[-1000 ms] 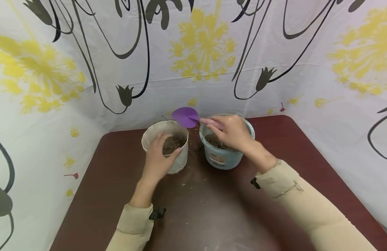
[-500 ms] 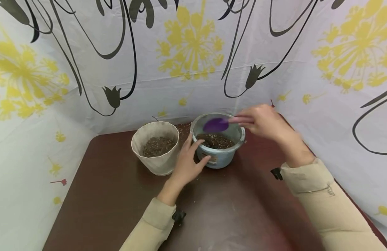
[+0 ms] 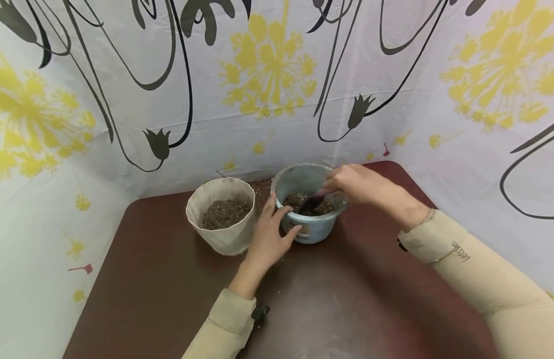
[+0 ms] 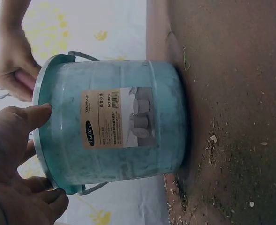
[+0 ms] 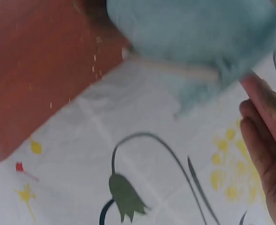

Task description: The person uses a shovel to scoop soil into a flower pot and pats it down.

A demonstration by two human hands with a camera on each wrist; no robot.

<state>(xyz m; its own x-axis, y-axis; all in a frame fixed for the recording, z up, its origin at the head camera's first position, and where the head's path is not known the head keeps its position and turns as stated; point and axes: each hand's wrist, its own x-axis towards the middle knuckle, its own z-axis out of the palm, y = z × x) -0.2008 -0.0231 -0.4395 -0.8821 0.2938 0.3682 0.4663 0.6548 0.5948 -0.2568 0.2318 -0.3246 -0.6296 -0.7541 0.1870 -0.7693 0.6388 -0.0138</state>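
My right hand grips the pink handle of a small garden trowel. Its purple blade is down in the dark soil inside a light blue bucket. At the bucket's near left rim, my left hand holds on with fingers and thumb; the left wrist view shows that hand at the rim beside a paper label. Just left of the bucket stands a whitish pot with a wavy rim, partly filled with soil.
Both containers stand near the back edge of a dark red-brown table. Crumbs of soil and pale grains lie scattered around them. A white cloth printed with flowers hangs behind and at both sides. The bucket has a thin handle.
My left hand has moved right from over the whitish pot to the bucket's rim. The trowel has gone from between the two containers into the bucket, blade down in the soil.
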